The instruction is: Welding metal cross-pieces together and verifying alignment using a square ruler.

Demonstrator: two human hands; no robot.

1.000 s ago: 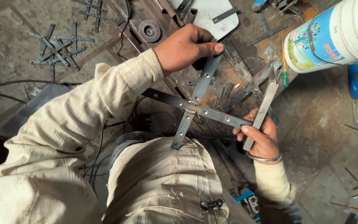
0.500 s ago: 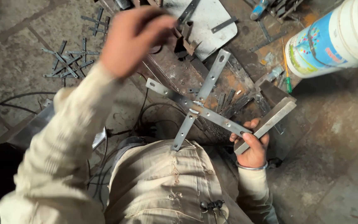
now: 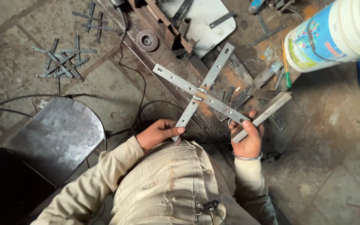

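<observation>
Steel cross of two perforated flat strips [image 3: 199,95] is held over the cluttered worktop [image 3: 246,33]. Its lower strip end is pinched by the left hand [image 3: 157,133]; the right hand [image 3: 246,139] is clamped on a strip end and a loose flat bar [image 3: 263,116]. Positioning is judged in hand; steadiness is required.

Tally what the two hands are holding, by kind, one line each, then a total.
Crossed strips, joined into an X, left hand at its lower end, right hand on another arm: 1
Angle bar, in the right hand: 1
Total: 2
</observation>
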